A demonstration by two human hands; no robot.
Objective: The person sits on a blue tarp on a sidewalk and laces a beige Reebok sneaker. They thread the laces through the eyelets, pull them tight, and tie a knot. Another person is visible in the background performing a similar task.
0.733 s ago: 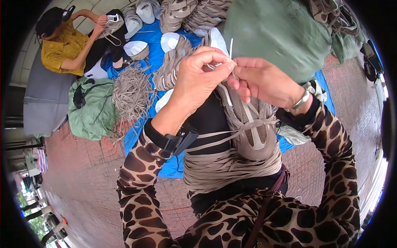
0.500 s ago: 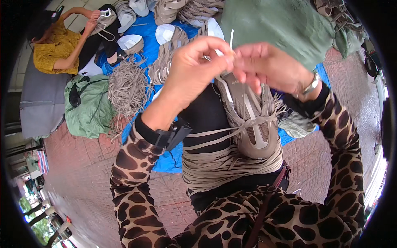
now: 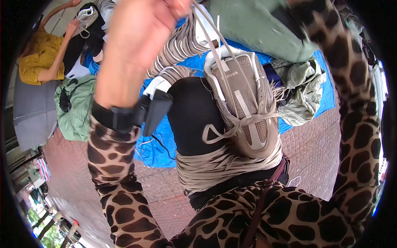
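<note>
A taupe mesh sneaker (image 3: 240, 107) rests on my lap, its toe toward me and its opening away. Its beige shoelace (image 3: 221, 53) runs up from the shoe in two taut strands to the top edge. There my left hand (image 3: 138, 37), blurred and partly cut off, has its fingertips closed at the strands. Across the sneaker's toe end lies a lace knot (image 3: 246, 121), with a loop hanging to its left. My right forearm (image 3: 351, 136) reaches up and out at the upper right; the right hand is out of view. Beneath the shoe, a thick bundle of laces (image 3: 223, 167) lies across my lap.
Stacked shoe pieces (image 3: 178, 51) lie on a blue tarp (image 3: 159, 153) ahead of me. A green sack (image 3: 248, 25) fills the far middle. To the left, a person in a yellow shirt (image 3: 45, 58) handles another shoe. A crumpled pale cloth (image 3: 304, 91) lies right of my sneaker.
My hands have parted from above the sneaker: the left rose up and left, the right left the view upward. The laces are now stretched upward, and a loop hangs at the knot.
</note>
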